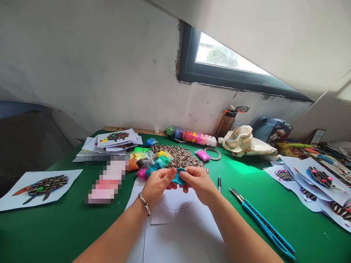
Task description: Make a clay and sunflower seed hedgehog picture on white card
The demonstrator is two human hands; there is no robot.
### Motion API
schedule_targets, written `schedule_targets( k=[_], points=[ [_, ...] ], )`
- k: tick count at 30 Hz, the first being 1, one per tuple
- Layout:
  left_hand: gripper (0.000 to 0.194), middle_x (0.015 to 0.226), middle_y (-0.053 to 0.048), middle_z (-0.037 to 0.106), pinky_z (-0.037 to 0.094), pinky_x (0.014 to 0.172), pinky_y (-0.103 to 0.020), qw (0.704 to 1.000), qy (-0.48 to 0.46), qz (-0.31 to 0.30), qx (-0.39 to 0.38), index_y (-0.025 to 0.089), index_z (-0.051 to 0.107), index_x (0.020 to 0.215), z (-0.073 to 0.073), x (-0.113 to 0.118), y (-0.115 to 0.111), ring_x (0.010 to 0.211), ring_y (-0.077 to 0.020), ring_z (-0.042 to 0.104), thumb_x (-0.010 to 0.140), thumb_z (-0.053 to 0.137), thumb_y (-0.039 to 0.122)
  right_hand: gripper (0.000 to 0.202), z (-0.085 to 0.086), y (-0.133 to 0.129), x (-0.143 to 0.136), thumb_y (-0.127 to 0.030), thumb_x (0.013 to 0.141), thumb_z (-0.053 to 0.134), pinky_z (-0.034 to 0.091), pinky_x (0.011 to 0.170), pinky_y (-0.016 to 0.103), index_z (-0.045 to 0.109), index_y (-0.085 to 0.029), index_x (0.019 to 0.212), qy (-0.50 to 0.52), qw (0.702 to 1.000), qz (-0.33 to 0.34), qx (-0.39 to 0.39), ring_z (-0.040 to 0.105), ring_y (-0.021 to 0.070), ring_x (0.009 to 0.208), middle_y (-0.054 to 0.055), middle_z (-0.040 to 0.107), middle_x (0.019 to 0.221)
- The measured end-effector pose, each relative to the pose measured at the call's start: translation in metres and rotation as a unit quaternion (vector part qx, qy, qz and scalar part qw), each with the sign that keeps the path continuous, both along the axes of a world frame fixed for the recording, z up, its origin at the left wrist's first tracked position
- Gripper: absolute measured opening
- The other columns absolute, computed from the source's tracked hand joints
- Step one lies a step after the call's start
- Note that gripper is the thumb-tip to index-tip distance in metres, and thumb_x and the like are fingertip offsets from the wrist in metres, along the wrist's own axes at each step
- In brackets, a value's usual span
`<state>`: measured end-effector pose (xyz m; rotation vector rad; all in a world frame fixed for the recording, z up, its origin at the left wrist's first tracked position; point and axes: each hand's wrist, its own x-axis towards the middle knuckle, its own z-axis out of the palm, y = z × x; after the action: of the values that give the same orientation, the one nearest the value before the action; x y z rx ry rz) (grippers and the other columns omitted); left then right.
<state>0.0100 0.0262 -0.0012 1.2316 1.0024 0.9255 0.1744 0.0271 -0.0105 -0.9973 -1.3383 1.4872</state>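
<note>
Hands: left hand (160, 179) and right hand (199, 180) both grip one piece of clay, fingertips close together.
Clay (178, 176): blue, above the far part of the sketch (189, 215); uneven pulling could tear it.
Knife (267, 226): right of the sketch, blade seemingly out; a careless sweep of the right arm (230, 219) might meet it.
Seeds (186, 155): heaped beyond the sketch; dropped clay could pick up strays.
Bottle (226, 122): farther beyond the sketch, rightward; a knock might topple it.
</note>
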Motion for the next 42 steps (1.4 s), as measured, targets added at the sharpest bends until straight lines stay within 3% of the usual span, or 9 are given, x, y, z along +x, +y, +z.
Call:
schedule_targets(
  k=[7,13,18,24,26,29,33,37,42],
  points=[
    [0.034,0.062,-0.001,0.063,0.049,0.060,-0.028,0.999,-0.021,0.027,-0.013,0.014,0.063,0.069,-0.0028,0.0007,0.0040,0.059,-0.0148,0.060,0.063,0.074,0.045,0.043,0.0046,-0.0003,-0.0011,-0.056,0.076,0.058,0.042,0.047,0.025,0.061,-0.014,0.068,0.017,0.999,0.015,-0.038,0.056,0.0126,0.048,0.003,0.061,0.059],
    [0.030,0.063,-0.003,0.065,0.047,0.055,-0.025,1.000,0.021,-0.018,0.007,0.013,0.064,0.066,-0.0012,-0.0001,0.0013,0.054,-0.0127,0.057,0.068,0.069,0.043,0.026,0.0008,0.0007,-0.0039,-0.040,0.076,0.065,0.040,0.050,0.023,0.062,-0.015,0.070,-0.012,0.999,-0.030,0.014,0.051,0.0102,0.054,-0.001,0.055,0.059],
    [0.031,0.056,-0.001,0.061,0.046,0.052,-0.024,1.000,0.024,0.004,0.008,0.014,0.061,0.062,-0.0007,-0.0002,0.0001,0.051,-0.0125,0.057,0.066,0.069,0.044,0.027,-0.0025,0.0015,-0.0036,-0.038,0.078,0.062,0.039,0.048,0.023,0.059,-0.015,0.065,-0.014,0.998,-0.044,0.041,0.049,0.0096,0.051,-0.002,0.052,0.056],
    [0.035,0.059,-0.001,0.062,0.050,0.057,-0.027,1.000,-0.004,0.027,0.000,0.013,0.063,0.068,-0.0031,0.0019,0.0037,0.057,-0.0147,0.060,0.065,0.070,0.047,0.033,0.0033,0.0008,-0.0018,-0.048,0.077,0.062,0.043,0.047,0.025,0.060,-0.016,0.084,0.028,0.998,0.003,-0.054,0.056,0.0122,0.050,0.001,0.060,0.067],
    [0.037,0.061,-0.001,0.063,0.050,0.058,-0.027,1.000,-0.008,0.022,0.005,0.013,0.063,0.070,-0.0053,0.0018,0.0046,0.059,-0.0155,0.061,0.066,0.070,0.049,0.032,0.0038,0.0000,-0.0019,-0.046,0.075,0.065,0.043,0.047,0.024,0.060,-0.015,0.082,0.028,0.996,0.032,-0.078,0.056,0.0116,0.050,0.002,0.061,0.068],
    [0.042,0.061,-0.002,0.063,0.048,0.058,-0.027,1.000,0.005,0.008,0.023,0.012,0.064,0.072,-0.0079,0.0003,0.0052,0.060,-0.0150,0.060,0.069,0.066,0.054,0.029,0.0024,-0.0005,-0.0015,-0.040,0.074,0.067,0.042,0.047,0.022,0.062,-0.012,0.076,0.025,0.994,0.077,-0.075,0.054,0.0095,0.050,0.003,0.060,0.065],
    [0.050,0.062,-0.003,0.062,0.046,0.059,-0.025,1.000,0.012,-0.011,0.023,0.012,0.064,0.070,-0.0068,-0.0015,0.0048,0.061,-0.0145,0.058,0.071,0.059,0.061,0.022,-0.0007,-0.0002,0.0006,-0.034,0.074,0.068,0.041,0.046,0.022,0.064,-0.012,0.075,0.021,0.995,0.078,-0.053,0.051,0.0091,0.048,0.002,0.059,0.060],
    [0.037,0.066,-0.002,0.061,0.045,0.060,-0.024,1.000,0.014,0.010,0.021,0.012,0.066,0.073,-0.0041,-0.0007,0.0039,0.063,-0.0134,0.056,0.066,0.070,0.048,0.017,-0.0020,-0.0013,0.0008,-0.030,0.074,0.066,0.039,0.044,0.022,0.063,-0.013,0.073,-0.017,0.994,0.089,-0.054,0.049,0.0086,0.045,0.001,0.059,0.055],
    [0.025,0.061,-0.001,0.060,0.045,0.057,-0.025,0.998,0.033,0.037,0.031,0.012,0.065,0.069,-0.0035,0.0009,0.0031,0.059,-0.0132,0.054,0.068,0.067,0.037,0.021,-0.0009,-0.0018,0.0004,-0.034,0.073,0.068,0.040,0.045,0.021,0.064,-0.013,0.078,-0.040,0.992,0.095,-0.073,0.052,0.0086,0.045,0.001,0.061,0.058]
  ],
)
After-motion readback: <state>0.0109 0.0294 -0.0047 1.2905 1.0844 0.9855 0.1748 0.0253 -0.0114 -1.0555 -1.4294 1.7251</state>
